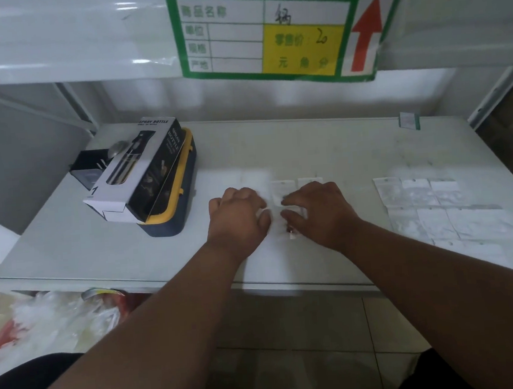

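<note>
left hand point(238, 217) and right hand point(319, 211) each pinch a small white paper slip point(277, 227) lying on the white shelf point(68, 239) between them; likely light, flimsy, easily torn, so grip its edges.

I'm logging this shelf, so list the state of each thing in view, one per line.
Left hand: fingers curled, pinching the small white packet.
Right hand: fingers curled, pinching the same packet.
Black-and-white cardboard spray bottle box: lying flat atop the case.
Yellow and dark blue plastic case: shut, flat on the shelf.
Clear flat plastic bags: spread out, overlapping.
Green paper price sign: hanging, wrinkled.
</note>
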